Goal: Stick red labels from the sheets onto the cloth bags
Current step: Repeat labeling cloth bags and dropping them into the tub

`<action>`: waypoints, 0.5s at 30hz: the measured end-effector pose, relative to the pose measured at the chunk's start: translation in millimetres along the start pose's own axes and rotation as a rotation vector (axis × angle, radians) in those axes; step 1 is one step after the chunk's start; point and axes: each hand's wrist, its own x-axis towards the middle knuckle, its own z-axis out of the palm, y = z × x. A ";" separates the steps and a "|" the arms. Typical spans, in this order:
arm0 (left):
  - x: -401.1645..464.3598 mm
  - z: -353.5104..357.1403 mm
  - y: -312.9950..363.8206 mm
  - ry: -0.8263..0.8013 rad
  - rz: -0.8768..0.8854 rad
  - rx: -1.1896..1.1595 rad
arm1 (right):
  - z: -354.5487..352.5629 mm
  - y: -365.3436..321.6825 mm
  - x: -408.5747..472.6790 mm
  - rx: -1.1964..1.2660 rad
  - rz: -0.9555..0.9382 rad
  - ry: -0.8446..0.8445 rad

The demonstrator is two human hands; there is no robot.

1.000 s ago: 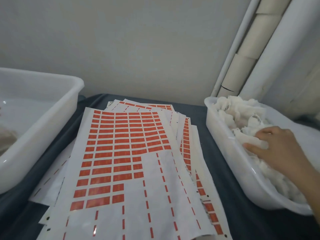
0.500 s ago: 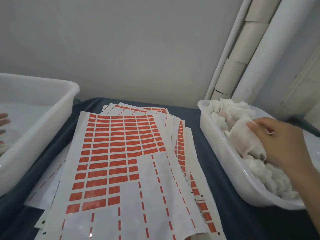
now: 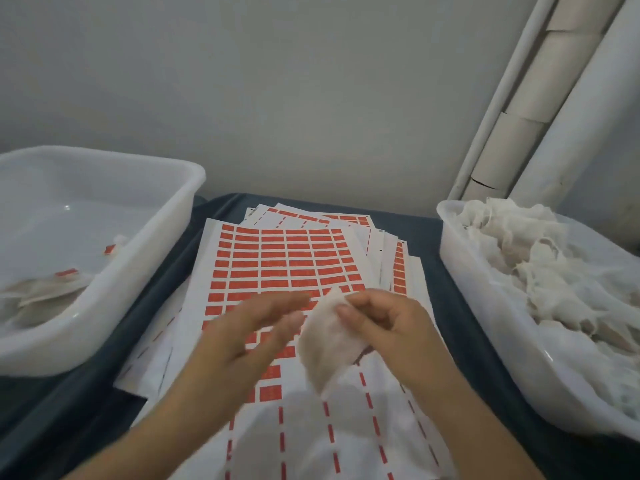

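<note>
Right hand (image 3: 388,327) grip pinches small white cloth bag (image 3: 329,351) above red-label sheets (image 3: 284,261) on bench; left hand (image 3: 252,327) open, approx. touching. Flatten bag w/ left before peeling label; blur hides contact.

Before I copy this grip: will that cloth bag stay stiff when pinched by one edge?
Probably not. The bag droops below the right hand that pinches its top, so it looks floppy. It seems light, since fingertips alone carry it. The bags heaped in the right tub lie crumpled, so it likely creases easily.
</note>
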 end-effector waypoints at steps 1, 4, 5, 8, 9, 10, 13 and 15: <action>1.9 7.8 -6.5 -0.023 0.000 -0.014 | 10.8 5.5 0.4 0.063 0.025 0.012; 6.1 44.9 -16.0 -0.075 0.033 -0.006 | 26.4 20.7 2.9 0.189 0.124 0.063; 8.9 49.5 -18.2 -0.099 0.045 0.001 | 26.3 22.9 3.4 0.214 0.166 0.057; 21.7 46.5 -27.5 -0.137 0.033 -0.094 | 20.2 32.4 5.1 0.413 0.232 -0.069; 24.3 43.7 -31.0 -0.116 -0.011 -0.162 | 16.6 33.0 5.7 0.510 0.237 -0.121; 26.2 40.8 -36.2 -0.078 -0.075 -0.233 | 12.0 33.5 6.7 0.555 0.205 -0.134; 26.8 37.1 -53.1 0.035 -0.223 -0.308 | 1.2 39.8 13.9 0.336 0.034 0.058; 25.3 38.8 -56.6 0.050 -0.248 -0.314 | 2.0 44.0 17.5 0.147 0.001 0.117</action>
